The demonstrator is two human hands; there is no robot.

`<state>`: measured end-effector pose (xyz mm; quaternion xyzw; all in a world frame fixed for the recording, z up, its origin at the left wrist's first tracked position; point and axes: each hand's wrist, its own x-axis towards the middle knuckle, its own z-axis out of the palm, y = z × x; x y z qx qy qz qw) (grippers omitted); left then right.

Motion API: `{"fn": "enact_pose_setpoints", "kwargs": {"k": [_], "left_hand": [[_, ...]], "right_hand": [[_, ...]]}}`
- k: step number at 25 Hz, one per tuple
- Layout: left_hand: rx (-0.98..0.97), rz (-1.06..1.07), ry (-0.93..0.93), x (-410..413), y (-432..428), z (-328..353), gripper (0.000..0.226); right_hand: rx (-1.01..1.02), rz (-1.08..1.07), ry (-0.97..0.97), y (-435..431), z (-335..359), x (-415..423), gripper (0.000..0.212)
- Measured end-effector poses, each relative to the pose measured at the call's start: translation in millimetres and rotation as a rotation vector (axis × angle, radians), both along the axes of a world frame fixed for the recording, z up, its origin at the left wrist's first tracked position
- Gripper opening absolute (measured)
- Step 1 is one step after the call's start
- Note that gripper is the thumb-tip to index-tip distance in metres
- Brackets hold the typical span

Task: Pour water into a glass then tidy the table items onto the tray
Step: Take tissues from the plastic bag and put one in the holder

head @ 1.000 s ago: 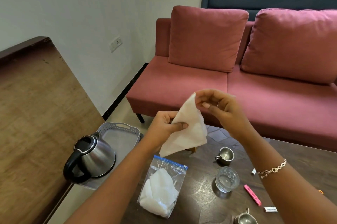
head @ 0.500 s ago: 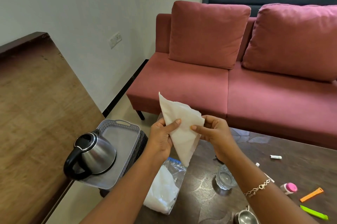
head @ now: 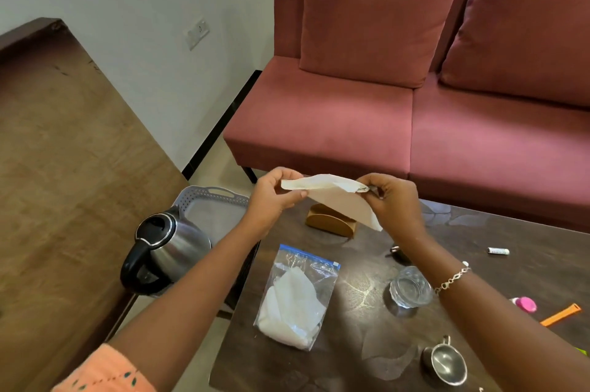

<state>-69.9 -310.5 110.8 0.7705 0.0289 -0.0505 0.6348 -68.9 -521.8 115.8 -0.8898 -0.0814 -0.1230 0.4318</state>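
Both hands hold a white paper napkin above the dark table. My left hand pinches its left end and my right hand pinches its right end, so it is stretched flat between them. A wooden napkin holder stands on the table just below it. The glass with water stands under my right forearm. A grey tray at the left carries a steel kettle with a black handle.
A zip bag of white napkins lies at the table's left. A steel cup sits at the front; another is mostly hidden behind my right arm. A white tube, pink cap and orange clip lie right. A red sofa stands behind.
The napkin hung point-down between my hands; now it is turned and stretched flat, with my hands farther apart. The camera has tilted down.
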Motion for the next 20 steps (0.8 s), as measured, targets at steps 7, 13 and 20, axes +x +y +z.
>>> {"fn": "enact_pose_setpoints", "kwargs": {"k": [7,13,20], "left_hand": [[0.694,-0.298,-0.046,75.2,4.3,-52.0,0.009],[0.855,-0.38,-0.077,125.2,6.7,-114.6,0.006],[0.888,-0.458,-0.091,144.5,-0.5,-186.5,0.011]], "right_hand": [[-0.285,-0.023,-0.062,13.2,-63.7,45.7,0.011],[-0.346,-0.034,-0.033,26.2,-120.0,75.0,0.016],[-0.441,-0.046,0.041,24.7,-184.3,86.4,0.023]]}}
